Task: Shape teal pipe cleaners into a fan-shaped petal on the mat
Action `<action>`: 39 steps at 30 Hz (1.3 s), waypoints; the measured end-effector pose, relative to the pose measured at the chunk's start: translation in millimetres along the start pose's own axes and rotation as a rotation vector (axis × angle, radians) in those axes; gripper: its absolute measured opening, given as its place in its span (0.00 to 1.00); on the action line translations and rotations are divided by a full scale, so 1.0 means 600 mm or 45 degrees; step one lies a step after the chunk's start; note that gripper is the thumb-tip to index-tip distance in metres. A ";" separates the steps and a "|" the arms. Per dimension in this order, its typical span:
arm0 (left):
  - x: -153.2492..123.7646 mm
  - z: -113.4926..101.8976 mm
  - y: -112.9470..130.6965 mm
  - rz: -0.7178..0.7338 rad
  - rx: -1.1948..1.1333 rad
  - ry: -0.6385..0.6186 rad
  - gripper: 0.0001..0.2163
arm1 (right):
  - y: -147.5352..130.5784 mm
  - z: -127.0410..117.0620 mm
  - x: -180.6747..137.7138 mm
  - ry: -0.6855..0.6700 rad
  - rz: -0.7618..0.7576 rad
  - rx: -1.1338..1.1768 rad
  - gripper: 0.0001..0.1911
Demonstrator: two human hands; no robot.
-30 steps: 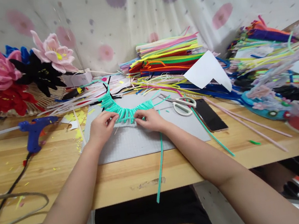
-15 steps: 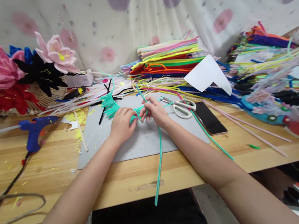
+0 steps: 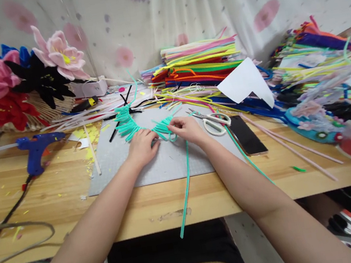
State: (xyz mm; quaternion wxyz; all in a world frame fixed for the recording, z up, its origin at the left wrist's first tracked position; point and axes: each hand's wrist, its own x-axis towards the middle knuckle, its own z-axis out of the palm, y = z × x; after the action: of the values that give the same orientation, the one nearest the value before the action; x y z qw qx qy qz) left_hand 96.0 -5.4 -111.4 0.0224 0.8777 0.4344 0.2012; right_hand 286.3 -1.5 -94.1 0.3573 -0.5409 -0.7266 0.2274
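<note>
Where the left hand (image 3: 143, 148) lies: over the turquoise fringe (image 3: 126, 124), fingers curled, grip unclear.
Right hand (image 3: 188, 129): fingers pinching the fringe's right part.

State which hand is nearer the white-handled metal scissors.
Right: the right hand is beside the scissors; the left hand is farther off, at the curved teal pipe-cleaner fringe.

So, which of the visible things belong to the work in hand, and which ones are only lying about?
Belong to the work:
turquoise fuzzy piece, at the left hand and right hand
grey mat beneath it
scissors, probably
loose turquoise stem, probably

Apparently just lying about:
blue glue gun
phone
fluffy flowers
white paper
</note>
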 end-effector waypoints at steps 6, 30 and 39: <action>-0.001 0.003 -0.010 -0.062 -0.008 0.033 0.08 | -0.012 0.010 -0.001 -0.235 -0.021 0.339 0.14; -0.003 -0.002 -0.028 -0.175 0.012 0.031 0.09 | -0.003 0.025 0.001 -0.017 0.077 -0.240 0.07; 0.016 0.006 -0.016 -0.161 0.163 0.024 0.13 | -0.008 0.037 0.009 -0.029 0.163 -0.431 0.13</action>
State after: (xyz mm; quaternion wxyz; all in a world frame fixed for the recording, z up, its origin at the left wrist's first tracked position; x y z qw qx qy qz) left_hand 95.2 8.6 -113.7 -0.0252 0.8463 0.5010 0.1793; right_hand 265.2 3.5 -103.3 0.2376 -0.6357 -0.7228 0.1302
